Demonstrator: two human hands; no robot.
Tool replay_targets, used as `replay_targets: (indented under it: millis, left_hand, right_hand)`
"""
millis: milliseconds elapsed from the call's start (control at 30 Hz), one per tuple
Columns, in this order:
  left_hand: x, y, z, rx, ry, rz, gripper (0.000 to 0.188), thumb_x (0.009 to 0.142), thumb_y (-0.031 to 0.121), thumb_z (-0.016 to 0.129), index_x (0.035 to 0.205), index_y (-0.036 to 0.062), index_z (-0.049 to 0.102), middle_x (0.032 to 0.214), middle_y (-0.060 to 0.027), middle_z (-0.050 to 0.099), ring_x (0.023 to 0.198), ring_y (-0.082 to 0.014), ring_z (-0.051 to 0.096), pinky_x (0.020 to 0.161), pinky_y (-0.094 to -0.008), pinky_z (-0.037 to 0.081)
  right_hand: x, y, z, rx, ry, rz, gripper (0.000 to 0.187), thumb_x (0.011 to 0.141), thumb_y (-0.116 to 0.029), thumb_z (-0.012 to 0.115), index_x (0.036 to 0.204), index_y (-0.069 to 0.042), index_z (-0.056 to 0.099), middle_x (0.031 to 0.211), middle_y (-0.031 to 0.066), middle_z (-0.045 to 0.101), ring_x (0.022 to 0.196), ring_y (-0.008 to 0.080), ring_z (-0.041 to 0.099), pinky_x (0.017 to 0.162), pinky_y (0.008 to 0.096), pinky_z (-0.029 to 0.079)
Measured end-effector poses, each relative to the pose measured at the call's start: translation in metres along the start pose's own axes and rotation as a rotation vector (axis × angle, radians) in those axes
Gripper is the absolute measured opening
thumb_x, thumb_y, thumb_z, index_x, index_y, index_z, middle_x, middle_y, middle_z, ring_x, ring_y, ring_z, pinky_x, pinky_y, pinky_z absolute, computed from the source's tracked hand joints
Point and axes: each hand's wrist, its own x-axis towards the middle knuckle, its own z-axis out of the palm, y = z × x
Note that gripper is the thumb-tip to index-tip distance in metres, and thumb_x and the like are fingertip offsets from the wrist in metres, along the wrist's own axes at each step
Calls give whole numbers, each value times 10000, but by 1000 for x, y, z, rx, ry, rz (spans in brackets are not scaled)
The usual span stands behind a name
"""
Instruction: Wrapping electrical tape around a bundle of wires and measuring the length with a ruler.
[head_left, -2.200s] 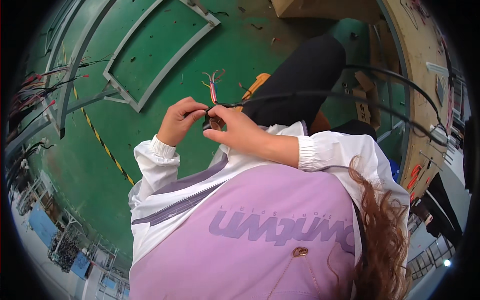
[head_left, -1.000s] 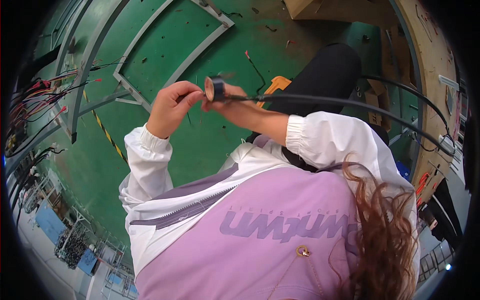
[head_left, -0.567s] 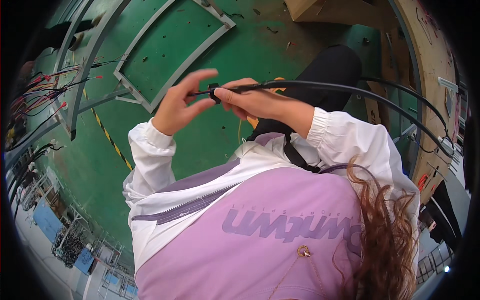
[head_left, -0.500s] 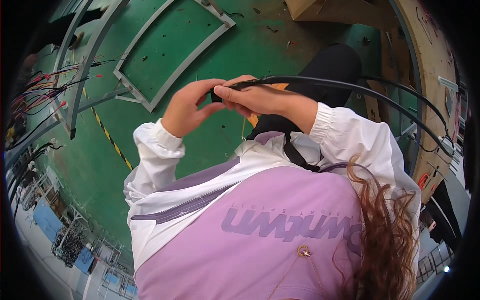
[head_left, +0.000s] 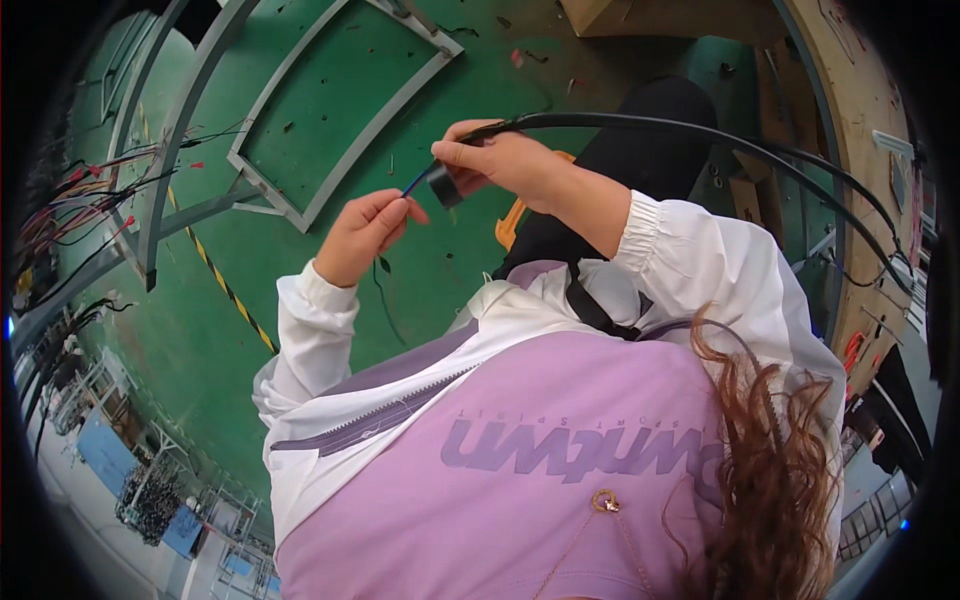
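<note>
My left hand (head_left: 362, 238) is closed, its fingertips pinching a thin dark-blue strand (head_left: 414, 184) that stretches up toward my right hand (head_left: 512, 165). Wrapped round the end of a thick black cable (head_left: 640, 121), my right hand also keeps a roll of black tape (head_left: 444, 186) under its fingers. From there the cable arcs away to the right. Below my left hand hangs a thin dark strand (head_left: 386, 295). Whether the blue strand is a wire or the edge of tape, I cannot tell.
A grey metal frame (head_left: 330, 200) lies on the green floor (head_left: 200, 340) ahead. Bundled coloured wires (head_left: 90, 190) stick out at the left. On the right runs a wooden bench (head_left: 860, 110); an orange object (head_left: 510, 222) shows beside my dark-clad leg (head_left: 650, 150).
My left hand has moved down and left, away from my right hand, and the blue strand now shows between them. The tape roll has come into clear view. My right hand has risen slightly.
</note>
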Motion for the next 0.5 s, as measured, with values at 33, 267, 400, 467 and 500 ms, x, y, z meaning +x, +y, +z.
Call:
replay_targets:
  millis: [33, 267, 400, 467, 500]
  left_hand:
    - [3, 0, 9, 282, 200, 184, 220, 878, 164, 492, 1029, 17, 554, 634, 3, 420, 543, -65, 371, 479, -207, 309]
    - [17, 5, 48, 849, 580, 750, 456, 753, 54, 643, 1157, 77, 435, 974, -87, 490, 728, -137, 513, 569, -248, 439]
    - [19, 9, 39, -104, 608, 441, 269, 862, 176, 544, 1094, 71, 459, 853, -12, 517, 504, -45, 380, 408, -163, 287]
    - [17, 14, 22, -495, 389, -45, 312, 843, 194, 577, 1088, 63, 435, 828, -26, 525, 485, -35, 372, 414, -153, 287]
    - [22, 17, 16, -400, 314, -167, 321, 826, 199, 598, 1066, 51, 443, 843, -31, 539, 477, -48, 409, 422, -171, 324]
  right_hand:
    - [-2, -1, 1, 128, -23, 105, 233, 874, -266, 525, 770, -59, 550, 745, 45, 598, 722, 129, 593, 654, 256, 478]
    - [-5, -3, 12, -46, 81, 188, 237, 872, -259, 505, 805, -35, 545, 749, 66, 615, 671, 144, 608, 655, 256, 494]
    - [-7, 6, 8, -4, 26, 54, 235, 877, -247, 497, 783, -34, 533, 702, 44, 588, 628, 113, 554, 607, 240, 447]
    - [-8, 7, 8, -284, -46, -97, 220, 893, -252, 493, 801, -56, 528, 678, 11, 552, 655, 89, 492, 621, 233, 393]
    - [-9, 16, 7, -283, -93, -141, 214, 904, -247, 473, 813, -57, 510, 645, -3, 503, 633, 85, 432, 585, 235, 351]
